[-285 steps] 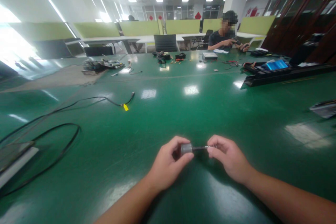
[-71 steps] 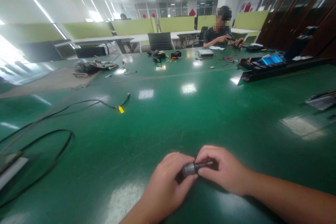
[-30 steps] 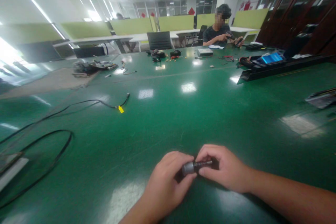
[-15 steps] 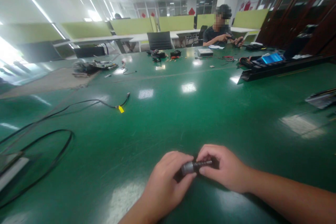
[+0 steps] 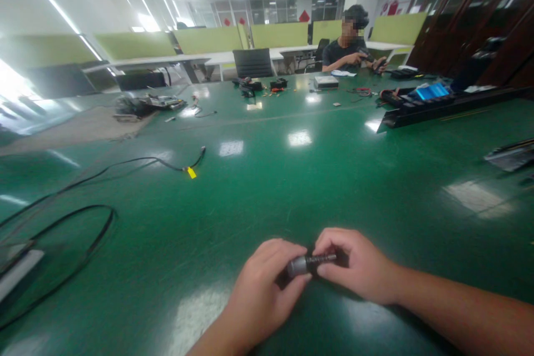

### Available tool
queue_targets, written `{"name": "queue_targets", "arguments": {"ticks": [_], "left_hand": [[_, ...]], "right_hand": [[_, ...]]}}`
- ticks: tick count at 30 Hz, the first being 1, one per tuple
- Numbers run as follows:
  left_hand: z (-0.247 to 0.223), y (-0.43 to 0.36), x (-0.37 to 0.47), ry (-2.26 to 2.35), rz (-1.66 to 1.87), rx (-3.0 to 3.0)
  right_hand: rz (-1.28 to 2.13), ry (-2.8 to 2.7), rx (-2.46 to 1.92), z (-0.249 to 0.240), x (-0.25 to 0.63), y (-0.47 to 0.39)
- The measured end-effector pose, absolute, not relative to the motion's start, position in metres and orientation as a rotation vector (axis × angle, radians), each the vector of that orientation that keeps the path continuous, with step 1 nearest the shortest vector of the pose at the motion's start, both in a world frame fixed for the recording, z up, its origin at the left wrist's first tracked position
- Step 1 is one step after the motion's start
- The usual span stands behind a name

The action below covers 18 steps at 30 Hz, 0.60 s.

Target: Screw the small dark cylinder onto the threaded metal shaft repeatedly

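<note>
A small grey and black cylindrical part (image 5: 298, 266) is held low over the green table, its exact kind unclear. Its wide grey end sits between the thumb and fingers of my left hand (image 5: 267, 283), which is closed on it. Toward the right it narrows to a dark, ridged shaft with a pale tip. My right hand (image 5: 354, 267) curls around that thin end, thumb below and forefinger above, fingertips at the middle of the part. The rear of the grey end is hidden by my left fingers.
Black cable (image 5: 110, 217) loops across the left, one end carrying a yellow tag (image 5: 191, 172). A long black metal rail (image 5: 454, 108) lies at right. Small devices and a white box (image 5: 326, 82) stand along the far edge, where another person (image 5: 344, 55) sits handling something dark.
</note>
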State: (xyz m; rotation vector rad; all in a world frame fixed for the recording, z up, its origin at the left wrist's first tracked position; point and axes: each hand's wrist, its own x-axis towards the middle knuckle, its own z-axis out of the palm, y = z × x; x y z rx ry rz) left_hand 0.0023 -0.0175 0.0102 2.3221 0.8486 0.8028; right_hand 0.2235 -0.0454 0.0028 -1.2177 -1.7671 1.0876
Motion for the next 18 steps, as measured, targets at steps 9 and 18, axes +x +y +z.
{"name": "queue_targets", "arguments": {"ticks": [9,18], "left_hand": [[0.0097,-0.0187,0.0002,0.847,0.796,2.312],[0.0119,-0.0174,-0.0004,0.847,0.786,2.317]], "right_hand": [[1.107,-1.755,-1.228,0.0005,0.2242,-0.0457],[1.152,-1.713,-1.238,0.0016,0.2236,-0.0474]]}}
